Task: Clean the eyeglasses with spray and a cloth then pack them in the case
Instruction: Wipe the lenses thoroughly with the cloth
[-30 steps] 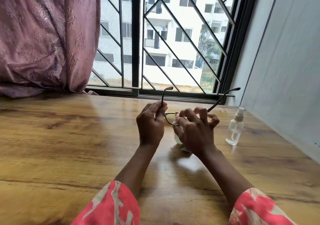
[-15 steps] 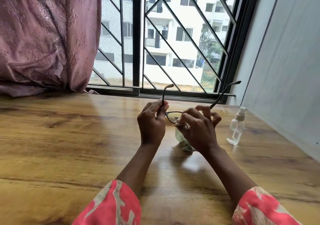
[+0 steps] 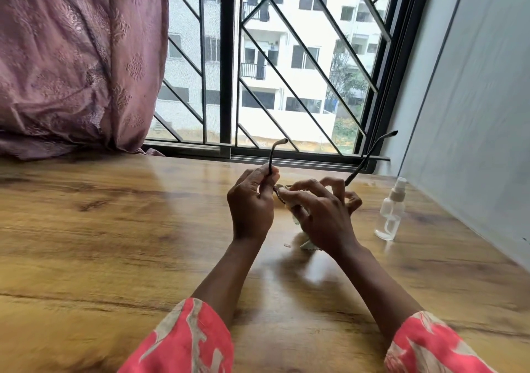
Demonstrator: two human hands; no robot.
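Glossy wood-grain table [image 3: 100, 229] running up to the window, with just a small clear spray bottle [image 3: 390, 212] standing upright near its far right corner by the wall.

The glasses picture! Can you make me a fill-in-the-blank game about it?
1. The left hand pinches one arm of the ____.
2. The right hand rubs a lens with a pale ____.
3. The clear spray bottle stands upright on the wooden ____.
4. The bottle is beside the ____ hand.

Missing words: eyeglasses; cloth; table; right.
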